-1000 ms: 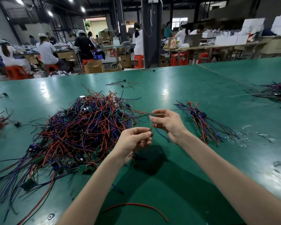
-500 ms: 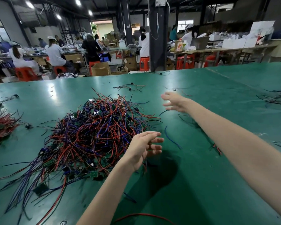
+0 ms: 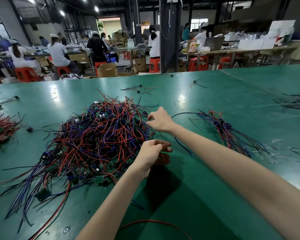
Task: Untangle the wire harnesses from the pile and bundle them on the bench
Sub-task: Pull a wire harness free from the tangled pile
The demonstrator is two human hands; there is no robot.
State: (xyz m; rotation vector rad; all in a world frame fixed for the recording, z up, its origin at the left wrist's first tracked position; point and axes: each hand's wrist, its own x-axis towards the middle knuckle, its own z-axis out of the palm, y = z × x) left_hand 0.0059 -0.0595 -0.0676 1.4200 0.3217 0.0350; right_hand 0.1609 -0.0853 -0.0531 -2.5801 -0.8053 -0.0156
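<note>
A big tangled pile of red, blue and black wire harnesses [image 3: 100, 135] with small green boards lies on the green bench [image 3: 189, 187], left of centre. My right hand [image 3: 160, 121] reaches across to the pile's right edge, where thumb and forefinger pinch a wire. My left hand [image 3: 152, 153] hovers at the pile's near right side with fingers loosely curled and nothing plainly held. A sorted bundle of harnesses [image 3: 223, 129] lies fanned out to the right of my right arm.
A loose red wire [image 3: 154, 222] curves on the bench near me. Another red heap [image 3: 0, 130] sits at the left edge and a dark one [image 3: 296, 101] at the far right. Stray harnesses [image 3: 139, 89] lie farther back. People work at benches beyond.
My right hand swung from the right side of the bench back left to the pile's edge, uncovering the sorted bundle. My left hand's fingers curled in a little.
</note>
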